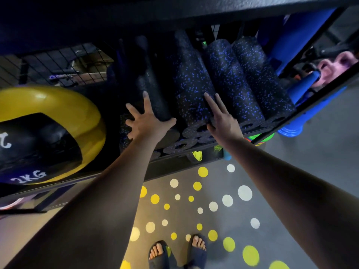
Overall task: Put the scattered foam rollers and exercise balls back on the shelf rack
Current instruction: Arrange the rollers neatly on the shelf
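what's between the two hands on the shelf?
Head view: one blue-speckled foam roller lies lengthwise between the left hand and the right hand. Nothing else shows there.

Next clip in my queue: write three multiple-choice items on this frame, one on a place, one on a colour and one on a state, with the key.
1. Where is the yellow ball relative to the foam rollers?
A. left of them on the shelf rack
B. right of them
C. on top of them

2. What colour are the rollers' specks?
A. red
B. blue
C. white

3. How are the left hand and right hand?
A. both fists
B. both on rollers, fingers straight
C. both gripping the ball

Key: 1 A, the ball sits at the rack's left side; 2 B, blue flecks cover the black foam; 3 B, each hand's straight fingers lie on a roller.
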Tool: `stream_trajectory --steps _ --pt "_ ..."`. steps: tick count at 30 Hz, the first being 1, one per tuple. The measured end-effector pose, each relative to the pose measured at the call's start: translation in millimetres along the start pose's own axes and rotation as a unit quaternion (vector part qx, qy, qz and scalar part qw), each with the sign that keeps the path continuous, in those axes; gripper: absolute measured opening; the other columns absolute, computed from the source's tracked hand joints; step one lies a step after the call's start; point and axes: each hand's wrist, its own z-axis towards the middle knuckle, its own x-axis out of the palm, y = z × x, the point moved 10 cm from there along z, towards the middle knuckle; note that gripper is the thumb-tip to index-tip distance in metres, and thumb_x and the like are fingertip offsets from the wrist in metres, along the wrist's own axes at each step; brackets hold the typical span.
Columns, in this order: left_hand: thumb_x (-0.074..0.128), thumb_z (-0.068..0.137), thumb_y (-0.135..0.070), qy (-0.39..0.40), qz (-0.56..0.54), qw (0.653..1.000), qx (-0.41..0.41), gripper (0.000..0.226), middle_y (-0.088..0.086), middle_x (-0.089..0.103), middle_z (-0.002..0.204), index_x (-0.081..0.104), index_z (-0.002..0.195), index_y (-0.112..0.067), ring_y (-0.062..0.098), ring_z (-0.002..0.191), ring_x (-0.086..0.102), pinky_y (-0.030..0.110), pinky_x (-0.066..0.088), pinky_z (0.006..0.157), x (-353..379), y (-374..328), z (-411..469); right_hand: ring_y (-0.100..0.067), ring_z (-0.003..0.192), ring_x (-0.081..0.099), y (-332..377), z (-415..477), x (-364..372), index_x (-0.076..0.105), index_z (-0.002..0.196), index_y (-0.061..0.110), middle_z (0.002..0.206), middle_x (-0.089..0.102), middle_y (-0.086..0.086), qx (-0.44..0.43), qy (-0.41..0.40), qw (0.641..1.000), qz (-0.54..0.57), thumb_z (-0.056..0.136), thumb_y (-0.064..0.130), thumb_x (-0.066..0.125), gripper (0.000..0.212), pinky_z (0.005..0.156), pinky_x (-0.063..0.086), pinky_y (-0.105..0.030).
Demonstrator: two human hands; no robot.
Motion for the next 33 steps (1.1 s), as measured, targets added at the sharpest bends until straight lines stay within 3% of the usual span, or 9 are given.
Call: stream_trajectory --steps 8,11,13,15,17,21,24,28,33 --pt "0.071 0.074 -0.077 0.016 0.029 0.999 -0.015 0.123 0.011 -0.026 0.168 -0.021 0.153 -0.054 0.053 0.152 0.001 0.077 0.024 0.111 -2.3 -1.6 -4.5 -0.042 0.125 0.058 -0.9 -1.3 3.9 -0.008 0.161 0.03 0.17 -0.008 -0.004 0.033 0.06 0.998 0.018 0.086 0.015 0.076 0.113 0.089 0.049 -0.041" --pt "0.052 0.072 -0.092 -0.007 0.096 0.995 -0.006 0.12 0.012 -0.031 0.166 -0.024 0.154 -0.05 0.049 0.152 -0.019 0.079 0.0 0.114 -11.2 -5.8 -6.2 -0.047 0.138 0.041 -9.8 -10.7 3.6 -0.017 0.159 0.022 0.165 -0.023 -0.018 0.032 0.052 0.997 0.035 0.078 0.014 0.081 0.128 0.105 0.044 -0.045" --pt "0.041 0.081 -0.09 -0.087 0.118 0.987 0.064 0.105 0.013 -0.021 0.169 -0.013 0.159 -0.045 0.048 0.154 -0.012 0.076 -0.002 0.117 -23.0 -34.0 -15.0 -0.043 0.149 0.02 -39.1 -26.8 2.3 -0.009 0.161 0.019 0.167 -0.015 -0.017 0.095 0.014 0.987 0.132 0.082 0.011 0.071 0.113 0.116 0.033 -0.048" --pt "0.04 0.089 -0.081 -0.134 0.079 0.979 0.129 0.089 0.012 -0.005 0.171 0.008 0.162 -0.04 0.046 0.154 0.001 0.073 0.002 0.119 -21.8 -74.9 -27.0 -0.034 0.153 0.012 -83.5 -50.1 -5.1 0.007 0.161 0.01 0.166 0.005 -0.02 0.181 -0.072 0.959 0.205 0.087 0.008 0.06 0.092 0.122 0.023 -0.046" --pt "0.042 0.09 -0.079 -0.121 0.052 0.979 0.154 0.083 0.01 0.002 0.172 0.026 0.159 -0.036 0.044 0.154 0.007 0.069 0.005 0.121 -5.0 -118.1 -30.7 -0.034 0.147 0.027 -134.0 -72.3 -10.5 0.025 0.156 0.005 0.157 0.029 -0.022 0.249 -0.121 0.936 0.216 0.086 0.006 0.057 0.078 0.121 0.026 -0.043" --pt "0.05 0.077 -0.09 -0.06 0.028 0.988 0.138 0.106 0.009 -0.01 0.172 0.013 0.162 -0.038 0.045 0.156 -0.003 0.071 0.008 0.119 40.4 -167.9 -12.3 -0.033 0.11 0.062 -225.1 -85.6 1.3 0.064 0.118 0.013 0.112 0.068 -0.012 0.413 -0.072 0.873 0.249 0.084 0.041 0.062 0.044 0.093 0.049 -0.038" --pt "0.058 0.064 -0.094 -0.024 0.061 0.996 0.065 0.13 0.007 -0.024 0.169 -0.01 0.161 -0.041 0.048 0.155 -0.006 0.072 0.022 0.115 69.0 -153.7 4.9 -0.026 0.081 0.06 -247.7 -66.4 21.8 0.071 0.096 0.005 0.08 0.064 -0.006 0.449 -0.035 0.824 0.343 0.086 0.059 0.062 0.055 0.075 0.046 -0.034" --pt "0.065 0.07 -0.086 -0.054 0.077 0.994 0.061 0.125 0.001 -0.024 0.169 -0.012 0.159 -0.046 0.046 0.155 0.0 0.066 0.034 0.111 73.7 -149.9 8.6 -0.024 0.089 0.058 -247.8 -38.5 58.6 0.061 0.126 0.0 0.102 0.061 -0.008 0.475 0.008 0.727 0.497 0.09 0.058 0.065 0.069 0.085 0.052 -0.037" --pt "0.067 0.074 -0.08 -0.069 0.085 0.992 0.056 0.12 0.001 -0.022 0.17 -0.012 0.159 -0.048 0.043 0.155 0.001 0.064 0.037 0.11 73.5 -151.5 7.3 -0.022 0.092 0.056 -242.5 -11.6 75.1 0.056 0.132 -0.002 0.104 0.058 -0.008 0.48 -0.002 0.69 0.542 0.088 0.057 0.069 0.075 0.086 0.052 -0.038"
